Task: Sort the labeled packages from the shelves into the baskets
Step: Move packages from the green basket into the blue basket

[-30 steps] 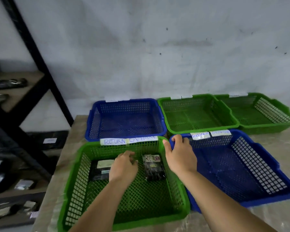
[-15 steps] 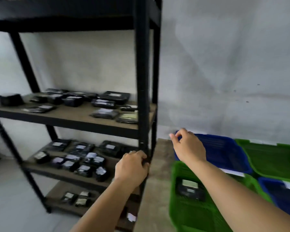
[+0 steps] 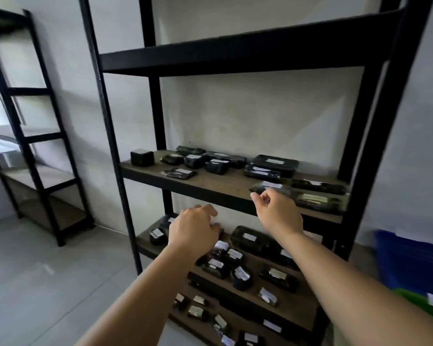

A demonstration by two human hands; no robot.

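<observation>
Both arms stretched out toward a black shelf rack, neither carrying anything. Left hand loose and half-curled, empty, hovering in front of the lower shelf; whether the fingertips touch a package there, impossible to tell, since the hand hides them. Right hand higher, level with the front edge of the middle shelf, thumb and forefinger drawn close together with nothing between them, just in front of a flat dark package with a white label. Plenty left to sort: a row of dark labeled packages spread across the middle shelf, a denser cluster on the lower shelf, and more small ones on the bottom board. Top shelf apparently bare from this low angle (underside only visible, so no certainty). Baskets barely in view at the far right edge: a corner of a blue basket and, nearer, a sliver of a green basket, contents not visible from here. By the look of it, still early or mid-task, with most of the stock on the rack and a fresh pick about to begin. Second rack at the left against the wall, no packages visible on it. Labels too blurred to read, so no telling which basket the next package belongs in.
</observation>
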